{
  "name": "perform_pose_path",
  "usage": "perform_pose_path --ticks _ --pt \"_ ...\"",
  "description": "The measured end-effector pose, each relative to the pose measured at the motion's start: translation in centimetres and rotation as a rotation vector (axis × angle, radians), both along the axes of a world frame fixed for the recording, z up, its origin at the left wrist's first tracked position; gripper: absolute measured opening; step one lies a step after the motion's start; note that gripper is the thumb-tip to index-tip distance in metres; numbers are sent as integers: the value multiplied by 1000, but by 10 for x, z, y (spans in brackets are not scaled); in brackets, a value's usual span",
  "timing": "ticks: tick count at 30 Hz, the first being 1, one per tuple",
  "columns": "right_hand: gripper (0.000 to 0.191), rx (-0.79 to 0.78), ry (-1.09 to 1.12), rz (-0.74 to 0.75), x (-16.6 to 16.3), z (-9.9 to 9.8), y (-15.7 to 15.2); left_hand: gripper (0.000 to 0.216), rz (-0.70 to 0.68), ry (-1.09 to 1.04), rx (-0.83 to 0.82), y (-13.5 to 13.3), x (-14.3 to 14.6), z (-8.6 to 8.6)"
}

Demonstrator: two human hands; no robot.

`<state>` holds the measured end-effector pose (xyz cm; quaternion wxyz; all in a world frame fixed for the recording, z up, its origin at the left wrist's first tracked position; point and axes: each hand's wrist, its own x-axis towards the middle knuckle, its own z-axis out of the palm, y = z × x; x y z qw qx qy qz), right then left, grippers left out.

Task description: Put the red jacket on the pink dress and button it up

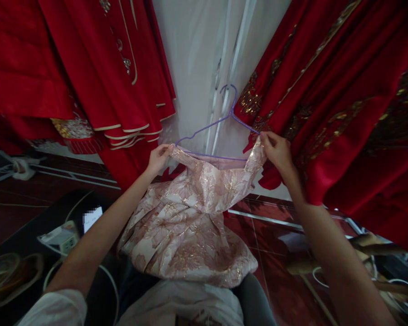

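A pink floral dress (204, 190) with a golden sheen hangs on a thin purple hanger (207, 127), its skirt spread over my lap. My left hand (159, 158) pinches the dress's left shoulder strap at that end of the hanger. At the other end, my right hand (275, 147) has its fingers closed on the right strap. The hanger's hook points up and away from me, attached to nothing. Part of the hanger's lower bar shows behind the neckline.
Red garments with gold trim (122, 81) hang at the left, and red embroidered ones (326, 99) at the right. A black surface at lower left bears a power strip (68, 237), cables and a small lit screen (92, 219). Wooden pieces (377, 244) lie at lower right.
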<state>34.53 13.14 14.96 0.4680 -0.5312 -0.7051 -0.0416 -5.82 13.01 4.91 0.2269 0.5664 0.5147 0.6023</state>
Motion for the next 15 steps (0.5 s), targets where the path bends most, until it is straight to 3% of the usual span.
perform_pose_path --ticks 5,9,12,15 --pt "41 -4 18 64 2 -2 3 55 -156 48 107 17 22 37" --pt "38 42 45 74 8 -1 8 56 -337 140 40 27 38 58" --pt "34 42 64 81 11 2 11 62 -355 16 -122 33 33 48" --pt "32 8 90 94 10 2 13 60 -277 -38 -284 38 24 18"
